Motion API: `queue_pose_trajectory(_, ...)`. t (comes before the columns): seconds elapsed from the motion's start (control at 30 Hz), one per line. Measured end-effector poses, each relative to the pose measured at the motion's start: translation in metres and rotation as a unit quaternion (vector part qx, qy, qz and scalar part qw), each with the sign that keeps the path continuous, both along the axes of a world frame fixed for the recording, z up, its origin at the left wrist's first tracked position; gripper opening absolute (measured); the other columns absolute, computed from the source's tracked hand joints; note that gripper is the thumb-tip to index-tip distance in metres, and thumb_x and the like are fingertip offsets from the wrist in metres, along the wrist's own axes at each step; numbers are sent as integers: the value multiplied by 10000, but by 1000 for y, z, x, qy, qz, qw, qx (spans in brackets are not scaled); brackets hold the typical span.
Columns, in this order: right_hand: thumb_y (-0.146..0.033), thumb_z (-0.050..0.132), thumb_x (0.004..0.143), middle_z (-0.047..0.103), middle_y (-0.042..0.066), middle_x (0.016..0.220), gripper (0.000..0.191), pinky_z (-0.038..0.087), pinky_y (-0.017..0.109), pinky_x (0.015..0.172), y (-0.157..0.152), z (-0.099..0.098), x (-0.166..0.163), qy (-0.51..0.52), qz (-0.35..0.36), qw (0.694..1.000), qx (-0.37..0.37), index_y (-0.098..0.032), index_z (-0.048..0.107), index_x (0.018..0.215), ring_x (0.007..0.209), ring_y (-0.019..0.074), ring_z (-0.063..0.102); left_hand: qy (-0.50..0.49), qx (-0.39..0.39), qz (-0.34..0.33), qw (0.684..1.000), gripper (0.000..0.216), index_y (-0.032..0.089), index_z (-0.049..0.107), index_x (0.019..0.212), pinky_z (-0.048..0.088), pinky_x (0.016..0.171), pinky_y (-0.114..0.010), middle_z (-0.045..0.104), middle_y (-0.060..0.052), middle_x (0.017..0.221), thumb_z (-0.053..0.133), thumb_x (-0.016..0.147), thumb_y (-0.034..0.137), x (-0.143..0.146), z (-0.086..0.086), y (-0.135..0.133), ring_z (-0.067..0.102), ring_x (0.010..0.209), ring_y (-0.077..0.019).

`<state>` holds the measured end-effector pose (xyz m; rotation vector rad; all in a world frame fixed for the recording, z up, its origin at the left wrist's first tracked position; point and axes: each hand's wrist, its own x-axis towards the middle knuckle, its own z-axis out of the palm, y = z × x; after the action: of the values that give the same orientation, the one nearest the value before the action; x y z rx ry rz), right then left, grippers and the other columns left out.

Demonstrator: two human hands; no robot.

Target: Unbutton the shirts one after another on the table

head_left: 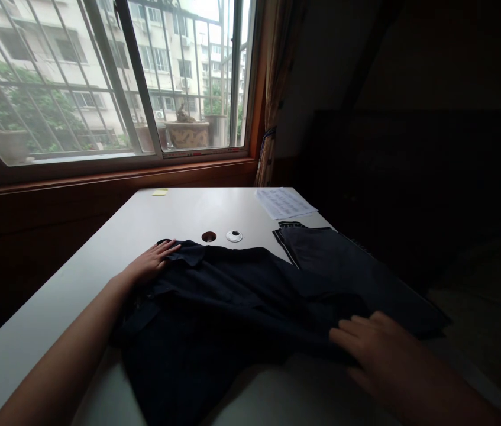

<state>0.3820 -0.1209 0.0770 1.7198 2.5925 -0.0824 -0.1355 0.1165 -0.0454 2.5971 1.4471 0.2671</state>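
A dark navy garment lies spread across the white table in front of me. My left hand rests flat on its upper left corner, fingers stretched out and pointing right. My right hand lies on the garment's right edge, its fingers extended leftward and pressed on the cloth. Neither hand grips anything that I can see.
A second dark folded cloth lies at the table's right edge. Behind it sits a printed paper sheet. A cable hole, a round white cap and a yellow sticky note mark the tabletop. A barred window runs behind.
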Motion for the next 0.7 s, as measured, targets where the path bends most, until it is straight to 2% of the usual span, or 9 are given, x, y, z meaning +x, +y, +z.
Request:
queue_pose_trajectory(0.1,-115,658,640,733,68,898,302,497,493,740,-12,-4,20,46,9,999,-6,-304,690,873,804,332,683,-17,-6,11,1000,549,305,383,1525,166,1233,-523,264,-16,1633,393,987,417,-2,-1,3,221,1514,-283)
queue_pose_trajectory(0.2,-145,667,674,756,48,1041,443,538,469,797,-24,-26,41,87,-44,994,-41,-355,709,1063,912,330,710,-68,-6,27,997,550,296,460,1484,198,1222,-536,347,-32,1602,450,957,452,0,0,2,281,1493,-298)
queue_pose_trajectory(0.27,-181,702,682,751,41,1114,490,558,440,826,-30,-41,49,106,-69,988,-91,-377,709,1132,987,331,710,-99,6,37,994,537,287,527,1438,258,1207,-521,426,-40,1563,474,938,477,1,0,-1,342,1465,-299)
queue_pose_trajectory(0.33,-242,755,677,743,42,1153,494,565,422,858,-32,-46,49,119,-80,980,-141,-384,718,1149,1034,335,703,-122,23,46,991,508,273,593,1379,328,1182,-487,508,-51,1506,467,937,488,0,1,-6,422,1416,-289)
queue_pose_trajectory(0.43,-364,764,725,739,45,1166,454,561,402,887,-26,-32,37,133,-89,969,-190,-381,715,1176,1050,320,702,-162,49,62,984,431,268,702,1229,419,1120,-450,646,-69,1346,486,927,487,0,4,-16,561,1272,-278)
queue_pose_trajectory(0.53,-429,689,817,754,47,1091,351,566,347,787,-12,-10,17,142,-69,961,-228,-359,717,1160,964,283,719,-198,64,77,975,345,281,756,1083,472,1055,-438,716,-68,1189,546,892,478,1,9,-24,624,1145,-280)
queue_pose_trajectory(0.7,-397,633,900,739,14,1037,237,511,281,801,18,10,-19,183,32,967,-173,-330,719,1110,917,209,700,-261,62,109,957,320,249,750,1015,518,948,-388,735,-73,1061,535,886,447,6,18,-31,664,1021,-275)
